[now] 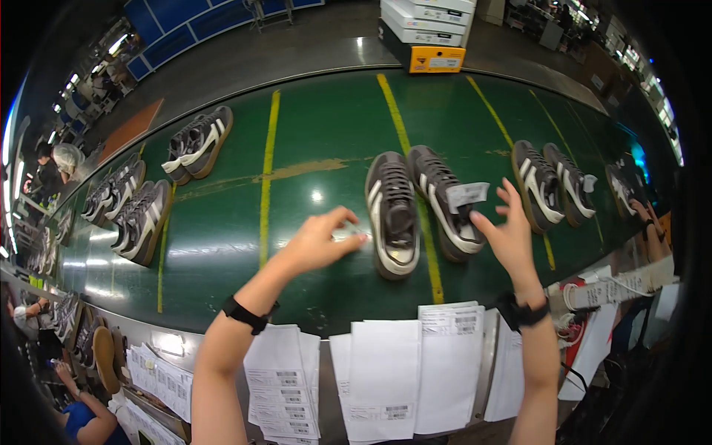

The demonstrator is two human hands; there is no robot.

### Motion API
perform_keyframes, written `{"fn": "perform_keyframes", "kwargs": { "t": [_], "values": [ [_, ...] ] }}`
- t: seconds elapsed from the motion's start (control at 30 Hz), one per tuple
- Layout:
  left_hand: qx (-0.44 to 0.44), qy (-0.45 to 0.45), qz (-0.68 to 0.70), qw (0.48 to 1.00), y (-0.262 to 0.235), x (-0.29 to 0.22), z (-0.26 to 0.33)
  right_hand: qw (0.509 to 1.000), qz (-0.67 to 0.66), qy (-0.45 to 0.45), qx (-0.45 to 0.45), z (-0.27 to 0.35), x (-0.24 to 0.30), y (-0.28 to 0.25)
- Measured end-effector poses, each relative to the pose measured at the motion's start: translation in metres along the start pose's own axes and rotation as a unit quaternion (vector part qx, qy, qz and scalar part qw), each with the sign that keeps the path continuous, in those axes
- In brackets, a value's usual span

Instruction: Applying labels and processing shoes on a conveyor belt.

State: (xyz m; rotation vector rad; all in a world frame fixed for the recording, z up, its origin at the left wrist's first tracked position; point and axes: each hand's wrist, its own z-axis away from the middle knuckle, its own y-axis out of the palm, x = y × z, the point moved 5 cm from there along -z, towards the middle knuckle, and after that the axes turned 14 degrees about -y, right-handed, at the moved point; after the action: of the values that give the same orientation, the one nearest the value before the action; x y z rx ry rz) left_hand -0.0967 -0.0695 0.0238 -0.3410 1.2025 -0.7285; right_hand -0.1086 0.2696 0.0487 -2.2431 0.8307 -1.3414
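Note:
A pair of dark grey sneakers with white stripes lies on the green conveyor belt (311, 148) in front of me. My left hand (322, 241) reaches toward the left sneaker (391, 215), thumb and forefinger apart just short of its side, with nothing seen in them. My right hand (508, 230) is spread open, palm against the outer side of the right sneaker (437, 185). A white paper tag (467, 194) sticks out of that shoe, just above my right thumb. Both wrists wear black bands.
More grey sneaker pairs lie on the belt: far left (199, 141), two at left (141, 219), one at right (549, 182). White printed sheets (386, 371) hang over the near edge. Stacked shoe boxes (426, 30) stand beyond the belt. Another person's hand (647, 216) works at the right.

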Motion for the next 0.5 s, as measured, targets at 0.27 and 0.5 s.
{"fn": "perform_keyframes", "kwargs": {
  "t": [0.27, 0.5],
  "values": [
    [-0.404, -0.321, -0.379, 0.768, -0.276, 0.241, -0.05, 0.895, -0.01, -0.105, 0.434, 0.078, 0.116, 0.004],
    [-0.302, -0.405, -0.258, 0.823, -0.345, 0.266, -0.081, 0.868, 0.05, -0.081, 0.487, 0.106, 0.121, 0.049]
  ]
}}
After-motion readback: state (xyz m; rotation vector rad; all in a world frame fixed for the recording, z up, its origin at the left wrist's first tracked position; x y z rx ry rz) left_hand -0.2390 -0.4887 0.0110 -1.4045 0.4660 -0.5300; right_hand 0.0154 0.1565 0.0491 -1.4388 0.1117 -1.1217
